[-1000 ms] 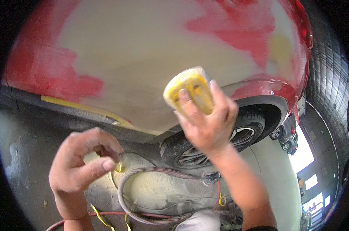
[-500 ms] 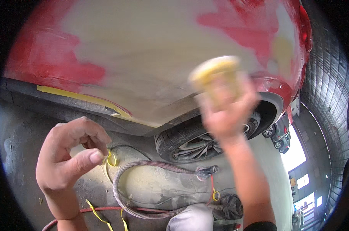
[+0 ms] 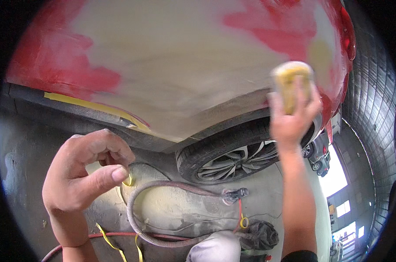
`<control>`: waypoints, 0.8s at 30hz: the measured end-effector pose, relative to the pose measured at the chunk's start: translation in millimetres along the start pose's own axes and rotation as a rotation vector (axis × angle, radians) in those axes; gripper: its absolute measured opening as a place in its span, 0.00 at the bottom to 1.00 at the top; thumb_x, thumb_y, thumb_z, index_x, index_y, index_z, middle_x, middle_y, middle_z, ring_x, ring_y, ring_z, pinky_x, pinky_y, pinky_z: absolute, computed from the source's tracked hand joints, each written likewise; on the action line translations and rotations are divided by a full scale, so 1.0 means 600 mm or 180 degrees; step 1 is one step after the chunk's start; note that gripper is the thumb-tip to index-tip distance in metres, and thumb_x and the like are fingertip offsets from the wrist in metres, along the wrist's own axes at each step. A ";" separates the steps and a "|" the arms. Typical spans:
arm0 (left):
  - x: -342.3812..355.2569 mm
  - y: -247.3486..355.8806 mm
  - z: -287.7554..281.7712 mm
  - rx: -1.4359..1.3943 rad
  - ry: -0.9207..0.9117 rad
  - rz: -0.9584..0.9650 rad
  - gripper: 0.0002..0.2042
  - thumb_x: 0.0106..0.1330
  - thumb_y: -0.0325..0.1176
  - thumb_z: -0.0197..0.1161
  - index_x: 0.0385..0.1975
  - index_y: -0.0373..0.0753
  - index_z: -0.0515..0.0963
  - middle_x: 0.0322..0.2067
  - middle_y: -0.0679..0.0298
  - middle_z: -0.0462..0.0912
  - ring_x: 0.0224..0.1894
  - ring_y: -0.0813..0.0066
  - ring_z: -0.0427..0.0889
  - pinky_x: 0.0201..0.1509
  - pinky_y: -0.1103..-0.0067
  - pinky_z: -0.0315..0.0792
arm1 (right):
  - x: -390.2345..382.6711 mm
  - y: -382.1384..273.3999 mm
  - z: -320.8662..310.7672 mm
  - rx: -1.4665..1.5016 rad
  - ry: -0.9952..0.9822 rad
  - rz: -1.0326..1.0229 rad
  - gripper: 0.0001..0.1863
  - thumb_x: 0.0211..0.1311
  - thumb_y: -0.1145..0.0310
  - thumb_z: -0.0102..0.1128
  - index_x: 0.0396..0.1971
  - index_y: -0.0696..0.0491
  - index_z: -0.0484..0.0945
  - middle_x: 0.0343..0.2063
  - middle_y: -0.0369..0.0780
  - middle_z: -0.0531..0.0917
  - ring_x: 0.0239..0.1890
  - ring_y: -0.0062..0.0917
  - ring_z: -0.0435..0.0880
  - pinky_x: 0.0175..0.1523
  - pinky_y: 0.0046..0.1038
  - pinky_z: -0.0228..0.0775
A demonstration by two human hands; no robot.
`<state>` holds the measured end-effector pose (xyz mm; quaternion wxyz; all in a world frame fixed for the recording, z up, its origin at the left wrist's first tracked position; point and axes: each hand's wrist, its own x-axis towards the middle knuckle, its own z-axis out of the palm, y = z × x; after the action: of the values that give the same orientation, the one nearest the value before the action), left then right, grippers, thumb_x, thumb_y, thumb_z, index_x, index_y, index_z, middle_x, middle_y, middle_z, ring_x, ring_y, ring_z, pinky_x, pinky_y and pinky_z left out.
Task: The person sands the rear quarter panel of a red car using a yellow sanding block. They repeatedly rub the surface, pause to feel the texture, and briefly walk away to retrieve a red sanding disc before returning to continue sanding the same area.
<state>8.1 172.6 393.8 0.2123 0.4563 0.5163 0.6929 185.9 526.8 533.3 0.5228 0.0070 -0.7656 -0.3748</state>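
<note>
My right hand (image 3: 292, 118) presses a yellow sanding block (image 3: 292, 81) against the red car's rear panel (image 3: 171, 70), just above the wheel arch at the right; the block is blurred. The panel is mostly covered in pale beige filler with red paint showing at the left and upper right. My left hand (image 3: 84, 170) hangs loosely curled in front of the dark sill (image 3: 75, 113), apart from the panel, thumb against the forefinger, and holds nothing that I can see.
A tyre with a silver alloy wheel (image 3: 233, 159) sits under the arch. A grey ribbed hose (image 3: 163, 192), a red hose (image 3: 115, 236) and yellow tape strips lie on the dusty floor. Yellow masking tape (image 3: 97, 107) runs along the sill. A grated wall stands at the right.
My right hand has slid the sanding block to the right and upward along the panel above the wheel arch. The left hand has drifted slightly lower and left, still curled.
</note>
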 end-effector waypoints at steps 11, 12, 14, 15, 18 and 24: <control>-0.001 0.005 0.001 -0.0011 -0.0069 -0.0116 0.20 0.64 0.42 0.72 0.37 0.26 0.80 0.28 0.60 0.82 0.30 0.75 0.81 0.36 0.80 0.75 | -0.007 -0.096 0.021 0.0415 -0.0169 -0.0476 0.40 0.57 0.58 0.74 0.71 0.34 0.69 0.61 0.52 0.69 0.60 0.47 0.69 0.62 0.46 0.63; -0.001 0.002 0.001 -0.0034 -0.0093 -0.0112 0.20 0.64 0.43 0.71 0.37 0.26 0.80 0.28 0.60 0.82 0.31 0.75 0.81 0.36 0.80 0.75 | 0.007 -0.054 0.011 0.0360 -0.0017 -0.0231 0.40 0.58 0.58 0.74 0.71 0.39 0.68 0.61 0.51 0.69 0.60 0.47 0.69 0.63 0.48 0.62; 0.000 -0.005 0.002 -0.0015 -0.0092 -0.0061 0.22 0.64 0.46 0.71 0.35 0.27 0.80 0.26 0.60 0.82 0.29 0.75 0.81 0.34 0.79 0.75 | 0.002 0.017 -0.006 0.0187 0.0087 0.0529 0.39 0.60 0.60 0.74 0.71 0.45 0.68 0.62 0.51 0.67 0.62 0.47 0.67 0.67 0.47 0.59; 0.002 -0.015 0.005 0.0024 -0.0046 -0.0024 0.24 0.63 0.49 0.70 0.34 0.28 0.79 0.25 0.59 0.82 0.26 0.74 0.82 0.32 0.79 0.75 | -0.006 0.018 -0.004 0.0023 0.0122 0.0549 0.39 0.59 0.58 0.74 0.70 0.45 0.69 0.62 0.52 0.67 0.63 0.48 0.65 0.67 0.47 0.57; 0.014 -0.008 0.017 0.0082 0.0013 0.0045 0.25 0.63 0.52 0.70 0.33 0.29 0.79 0.23 0.59 0.82 0.24 0.73 0.82 0.30 0.79 0.75 | -0.038 -0.088 0.020 0.0253 0.0026 0.0295 0.39 0.56 0.55 0.75 0.69 0.41 0.72 0.63 0.55 0.65 0.63 0.49 0.64 0.65 0.47 0.57; 0.002 -0.002 0.014 0.0164 -0.0021 -0.0103 0.26 0.63 0.53 0.70 0.33 0.29 0.79 0.24 0.58 0.82 0.25 0.73 0.83 0.30 0.79 0.76 | -0.015 -0.068 0.008 0.0208 -0.0183 -0.0261 0.39 0.57 0.53 0.75 0.70 0.38 0.71 0.63 0.54 0.67 0.60 0.48 0.68 0.63 0.48 0.60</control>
<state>14.5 178.6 393.6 0.2134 0.4555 0.5407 0.6743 170.6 503.8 501.7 0.4843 0.0447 -0.7911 -0.3708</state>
